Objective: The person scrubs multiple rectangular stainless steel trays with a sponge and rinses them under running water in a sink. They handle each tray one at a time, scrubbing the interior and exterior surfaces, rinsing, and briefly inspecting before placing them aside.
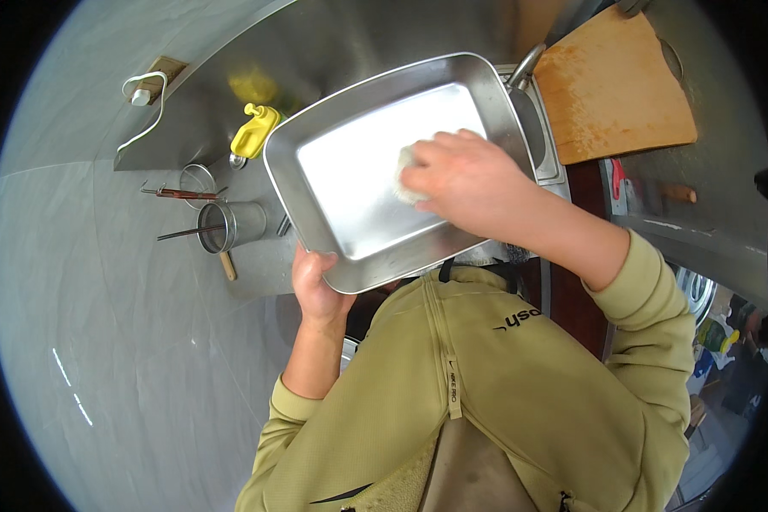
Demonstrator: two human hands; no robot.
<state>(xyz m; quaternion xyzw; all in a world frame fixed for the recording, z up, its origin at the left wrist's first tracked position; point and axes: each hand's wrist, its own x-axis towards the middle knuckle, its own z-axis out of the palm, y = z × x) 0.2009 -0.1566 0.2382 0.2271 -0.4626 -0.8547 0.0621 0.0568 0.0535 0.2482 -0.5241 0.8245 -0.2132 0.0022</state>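
A large rectangular stainless steel pan (pixel 348 218) is held tilted in front of me, its shiny inside facing up. My left hand (pixel 317 286) grips its near left corner, thumb over the rim and fingers hidden underneath. Inside the pan, my right hand (pixel 469 177) is closed around a whitish wad (pixel 407 181) pressed against the pan's bottom. Most of the wad is covered by the hand, so I cannot tell whether it is a cloth or a sponge. The right hand is slightly blurred.
Behind the pan's right side are a faucet (pixel 527 66) and a sink (pixel 533 128). A wooden cutting board (pixel 614 90) is at the far right. To the left stand a yellow jug (pixel 254 132) and a metal pot (pixel 246 224) with utensils. A socket (pixel 155 81) with a white cable is on the wall.
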